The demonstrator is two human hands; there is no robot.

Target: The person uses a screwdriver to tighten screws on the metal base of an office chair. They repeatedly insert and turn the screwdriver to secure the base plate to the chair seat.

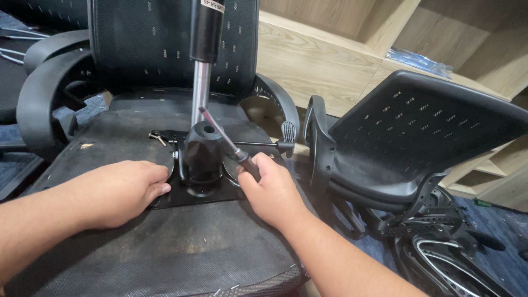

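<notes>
An upturned office chair seat (137, 242) lies in front of me, its black fabric underside facing up. A black metal mechanism plate (190, 192) sits on it, and a gas lift cylinder (202, 71) rises from the plate's black hub (202, 151). My left hand (118, 192) rests flat on the seat, fingertips touching the plate's left edge. My right hand (272, 190) grips the black handle of a screwdriver (225, 140), whose shaft slants up and left across the hub. A black lever (272, 144) with a ribbed paddle sticks out to the right.
Two loose screws (158, 137) lie on the seat behind the plate. A second black mesh chair (407, 148) lies tilted at the right. Curved black armrests (44, 88) stand at the left. Wooden shelving (341, 49) fills the background, over blue carpet (495, 220).
</notes>
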